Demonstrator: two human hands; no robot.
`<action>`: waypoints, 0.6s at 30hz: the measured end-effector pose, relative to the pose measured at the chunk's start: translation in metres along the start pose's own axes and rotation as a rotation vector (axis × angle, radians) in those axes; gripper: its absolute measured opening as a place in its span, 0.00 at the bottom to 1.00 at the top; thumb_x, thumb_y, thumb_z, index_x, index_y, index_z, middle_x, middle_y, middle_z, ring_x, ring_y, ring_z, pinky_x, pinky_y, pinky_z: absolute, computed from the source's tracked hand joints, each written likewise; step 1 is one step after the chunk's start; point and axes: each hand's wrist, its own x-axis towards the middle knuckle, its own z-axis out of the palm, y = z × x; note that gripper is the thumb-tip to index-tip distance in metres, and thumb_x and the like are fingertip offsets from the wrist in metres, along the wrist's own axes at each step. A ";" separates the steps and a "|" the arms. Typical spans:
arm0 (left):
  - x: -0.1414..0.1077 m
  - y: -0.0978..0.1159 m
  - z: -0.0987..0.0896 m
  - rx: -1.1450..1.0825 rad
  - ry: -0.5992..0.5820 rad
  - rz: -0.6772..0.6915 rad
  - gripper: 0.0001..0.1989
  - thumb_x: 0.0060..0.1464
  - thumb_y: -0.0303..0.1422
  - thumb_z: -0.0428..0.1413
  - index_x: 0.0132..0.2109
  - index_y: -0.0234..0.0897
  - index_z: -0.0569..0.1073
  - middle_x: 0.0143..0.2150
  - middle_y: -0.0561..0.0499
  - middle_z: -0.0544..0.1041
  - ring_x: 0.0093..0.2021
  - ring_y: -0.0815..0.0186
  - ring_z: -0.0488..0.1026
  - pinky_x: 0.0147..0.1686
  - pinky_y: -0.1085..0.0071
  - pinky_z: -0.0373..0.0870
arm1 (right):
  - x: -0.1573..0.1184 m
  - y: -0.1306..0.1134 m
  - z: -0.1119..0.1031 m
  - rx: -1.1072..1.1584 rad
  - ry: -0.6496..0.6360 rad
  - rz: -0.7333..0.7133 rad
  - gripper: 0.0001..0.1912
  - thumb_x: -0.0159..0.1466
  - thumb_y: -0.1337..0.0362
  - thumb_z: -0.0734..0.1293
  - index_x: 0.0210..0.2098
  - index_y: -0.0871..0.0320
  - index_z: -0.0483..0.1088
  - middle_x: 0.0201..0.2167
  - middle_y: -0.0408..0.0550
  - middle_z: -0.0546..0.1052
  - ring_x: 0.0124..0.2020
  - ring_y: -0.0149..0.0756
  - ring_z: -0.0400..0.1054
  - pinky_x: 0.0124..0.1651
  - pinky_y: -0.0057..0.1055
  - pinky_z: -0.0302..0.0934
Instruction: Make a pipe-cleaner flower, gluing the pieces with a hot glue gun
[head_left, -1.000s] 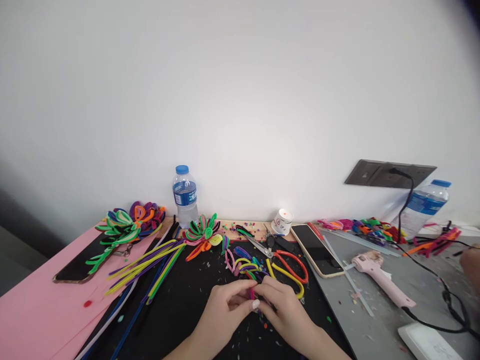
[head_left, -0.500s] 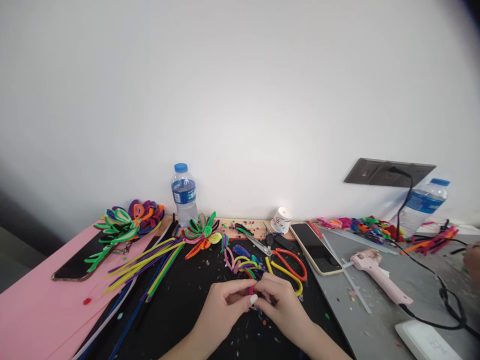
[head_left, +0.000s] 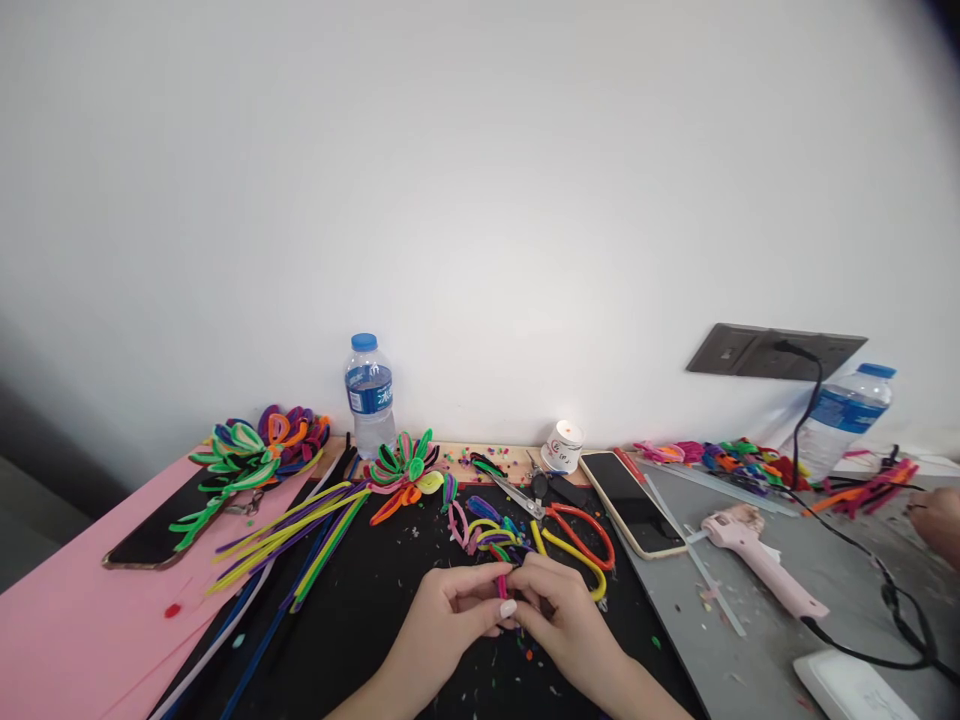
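Above the black mat (head_left: 352,650), my left hand (head_left: 457,615) and my right hand (head_left: 559,610) meet fingertip to fingertip. Both are closed on a small pink pipe cleaner piece (head_left: 502,585), mostly hidden by the fingers. Just beyond them lie colourful pipe cleaner loops (head_left: 487,525). Scissors with red and yellow handles (head_left: 581,535) rest beside these, near my right hand. A pipe cleaner flower (head_left: 407,470) sits further back on the left.
Loose pipe cleaners (head_left: 300,530), a bottle (head_left: 370,395) and a looped bundle (head_left: 262,450) over a phone are left. Right are a paper cup (head_left: 562,446), another phone (head_left: 634,505), a pink glue gun (head_left: 765,565) with cord, a second bottle (head_left: 844,415) and another person's hand (head_left: 937,520).
My hands keep nearly the same pinch on the pink piece. The other person's hand at the right edge has come further into view. The camera view has shifted slightly.
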 end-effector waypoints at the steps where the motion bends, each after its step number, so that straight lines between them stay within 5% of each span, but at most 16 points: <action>1: 0.001 0.000 0.000 0.000 -0.004 0.010 0.17 0.43 0.34 0.61 0.43 0.34 0.77 0.31 0.48 0.80 0.31 0.62 0.74 0.31 0.69 0.70 | 0.000 0.000 0.000 0.001 0.001 -0.001 0.07 0.58 0.70 0.64 0.23 0.59 0.66 0.20 0.37 0.54 0.22 0.28 0.52 0.25 0.24 0.46; 13: -0.002 -0.001 -0.001 0.086 0.038 0.104 0.14 0.46 0.32 0.59 0.42 0.32 0.76 0.32 0.46 0.80 0.32 0.62 0.75 0.32 0.70 0.72 | -0.001 0.000 -0.002 -0.015 -0.033 0.021 0.02 0.57 0.68 0.65 0.30 0.58 0.71 0.20 0.37 0.55 0.23 0.29 0.54 0.26 0.25 0.47; 18: -0.001 0.001 -0.005 0.249 0.138 0.229 0.13 0.48 0.31 0.56 0.43 0.34 0.73 0.32 0.48 0.79 0.29 0.63 0.76 0.32 0.70 0.73 | 0.000 -0.001 -0.006 0.001 -0.049 0.044 0.10 0.55 0.70 0.67 0.38 0.57 0.72 0.21 0.38 0.57 0.23 0.30 0.55 0.26 0.26 0.48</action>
